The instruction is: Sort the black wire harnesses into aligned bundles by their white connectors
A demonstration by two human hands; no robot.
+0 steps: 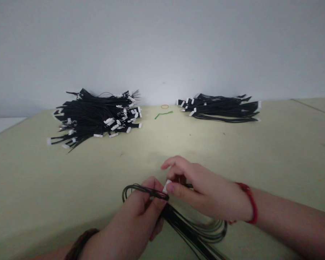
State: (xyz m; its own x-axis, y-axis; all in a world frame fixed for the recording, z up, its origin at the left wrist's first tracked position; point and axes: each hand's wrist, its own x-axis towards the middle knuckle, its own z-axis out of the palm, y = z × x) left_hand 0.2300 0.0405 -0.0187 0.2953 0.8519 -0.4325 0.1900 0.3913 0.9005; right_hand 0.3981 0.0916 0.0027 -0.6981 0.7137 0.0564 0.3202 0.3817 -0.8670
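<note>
My left hand [137, 224] is closed around a looped bundle of thin black wires [189, 227], pinching it near the fold. My right hand [206, 191] pinches the white connector [167, 186] at the end of the same bundle, thumb and fingers pressed together. A red cord sits on my right wrist and a dark band on my left. The wires loop out to the left of my left hand and trail down toward the bottom edge.
A big heap of black wires with white connectors [97, 117] lies at the back left of the pale yellow table [273, 151]. A flatter stack of wires [222, 107] lies at the back right. Between them are an orange rubber band [165, 106] and a green tie [164, 114].
</note>
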